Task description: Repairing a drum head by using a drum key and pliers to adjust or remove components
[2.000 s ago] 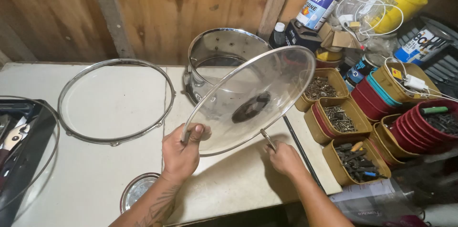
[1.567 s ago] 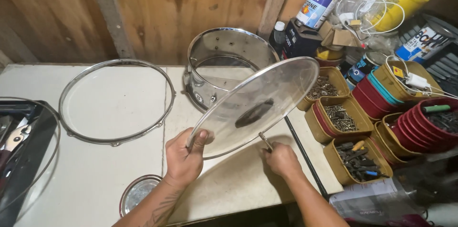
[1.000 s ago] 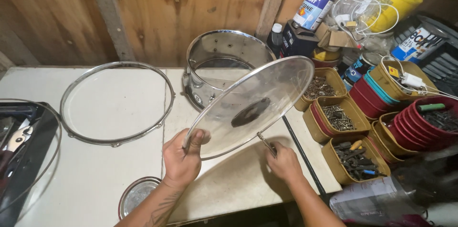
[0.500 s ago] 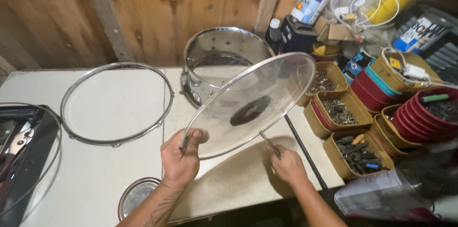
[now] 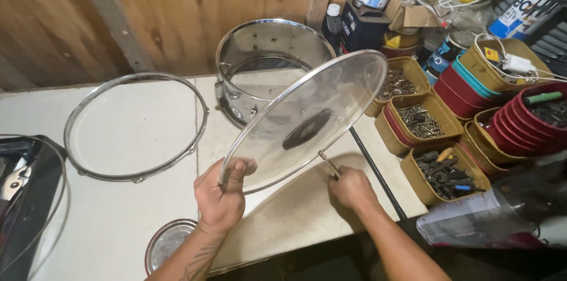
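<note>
Head view
Left hand [image 5: 221, 198]: closed on the lower rim of the clear drumhead [image 5: 307, 121], thumb over the metal hoop edge, fingers wrapped behind it.
Right hand [image 5: 352, 188]: closed around a thin metal rod [image 5: 329, 163], apparently a drum key or tension rod, whose tip meets the drumhead rim just up and left of the knuckles.
Clear drumhead: held tilted in the air between both hands, high edge up and to the right, a dark round patch at its centre; clear of the surface [image 5: 118, 222].
Chrome drum shell [image 5: 269, 65]: stands on the surface beyond the hands, partly hidden behind the drumhead.
Metal hoop [image 5: 136, 126]: lies flat on the surface, up and left of the left hand, well apart from it.
Small round disc [image 5: 168, 244]: flat on the surface, just left of the left forearm.
Yellow tubs of screws [image 5: 420, 121]: grouped to the right of the right hand, near the drumhead's high edge.
Red stacked tubs [image 5: 522, 130]: further right, beyond the yellow tubs.
Wooden wall [image 5: 177, 9]: behind the shell.
</note>
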